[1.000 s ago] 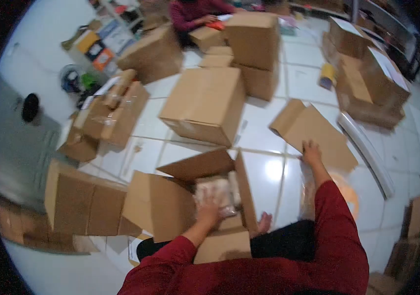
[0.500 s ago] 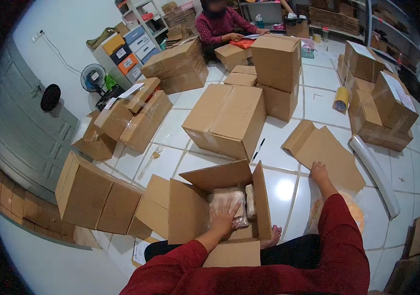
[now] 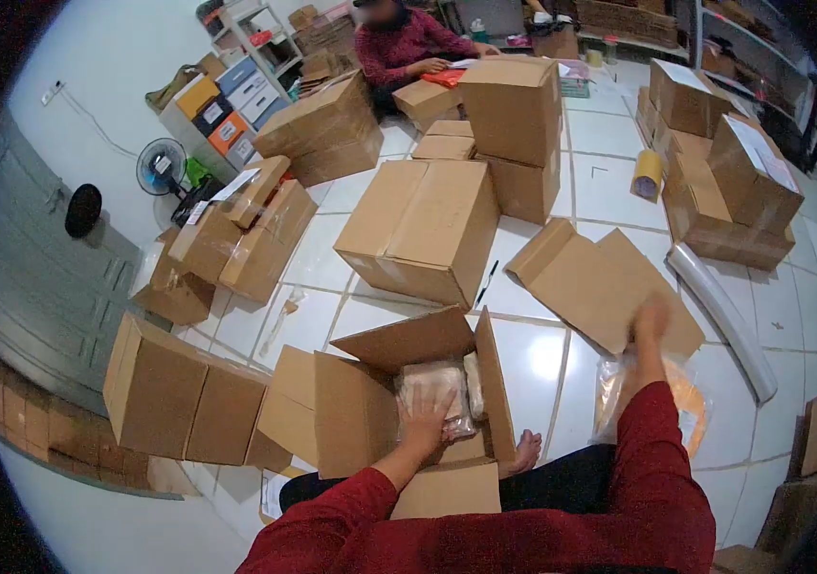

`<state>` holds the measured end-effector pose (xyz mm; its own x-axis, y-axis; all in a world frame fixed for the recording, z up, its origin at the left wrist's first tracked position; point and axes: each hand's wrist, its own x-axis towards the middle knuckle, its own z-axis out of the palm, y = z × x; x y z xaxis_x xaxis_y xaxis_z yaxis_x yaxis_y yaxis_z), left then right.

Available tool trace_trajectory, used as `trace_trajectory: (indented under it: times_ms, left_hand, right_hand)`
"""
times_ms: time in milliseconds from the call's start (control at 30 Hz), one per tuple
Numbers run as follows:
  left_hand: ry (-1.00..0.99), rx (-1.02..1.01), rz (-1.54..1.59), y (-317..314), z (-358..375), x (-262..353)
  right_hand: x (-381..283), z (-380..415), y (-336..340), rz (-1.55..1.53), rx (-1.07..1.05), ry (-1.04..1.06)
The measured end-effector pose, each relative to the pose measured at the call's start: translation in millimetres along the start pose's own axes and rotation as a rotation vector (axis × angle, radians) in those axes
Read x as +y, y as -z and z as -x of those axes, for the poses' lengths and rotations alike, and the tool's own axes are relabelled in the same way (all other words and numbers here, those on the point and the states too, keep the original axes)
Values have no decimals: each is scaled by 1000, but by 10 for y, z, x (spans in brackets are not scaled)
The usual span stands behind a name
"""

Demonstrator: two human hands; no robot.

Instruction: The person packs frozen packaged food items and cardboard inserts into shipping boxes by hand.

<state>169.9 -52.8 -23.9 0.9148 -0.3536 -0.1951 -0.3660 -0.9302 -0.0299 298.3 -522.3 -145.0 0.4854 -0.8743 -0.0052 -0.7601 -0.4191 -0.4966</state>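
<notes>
My left hand [image 3: 425,418] lies flat with fingers spread on plastic-wrapped packets [image 3: 439,383] inside an open cardboard box [image 3: 356,411] right in front of me. My right hand [image 3: 651,320] is motion-blurred at the near edge of a flattened cardboard sheet [image 3: 590,277]. Just below it is a clear plastic bag with orange contents [image 3: 688,407]. The blur hides whether that hand grips anything. My bare foot [image 3: 526,448] rests beside the box.
Closed and taped boxes [image 3: 423,230] crowd the tiled floor ahead and to both sides. A roll of clear film [image 3: 726,320] lies at right, a yellow tape roll [image 3: 648,173] beyond it. A seated person in a maroon top [image 3: 399,48] works at the back. A fan [image 3: 162,165] stands at left.
My right hand moved right and lifted off the floor, now blurred over the cardboard sheet's edge. My left hand stays on the packets in the box. The view shifted slightly.
</notes>
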Motion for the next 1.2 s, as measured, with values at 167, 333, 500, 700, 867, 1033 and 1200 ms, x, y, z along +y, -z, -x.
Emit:
trace_trajectory:
  times_ms: [167,333,500,700,867,1033,1200]
  left_hand:
    - [0,-28,-24,-31,-38,23]
    - [10,-73,-94,-135,-82,7]
    - [-12,-34,-156,-171,-76,-28]
    - [-35,59,-113,-278,-63,-75]
    - [-5,-67,-28,-94,-61,-20]
    - [-31,42,279,130,-151,-125]
    - [-94,601,934,1218,-10,-19]
  right_hand:
    - [787,-316,667,159,-257,-420]
    - [512,-178,913,149,-104,-717]
    - [1485,-1099,-26,-550,-361,-780]
    - [447,-458,1652,-1215,-239,50]
    - [41,-259,2698,-1364,-71,385]
    - [-317,230,3513,-1461,-323,500]
    - [-717,731,3698,-1399,-658,600]
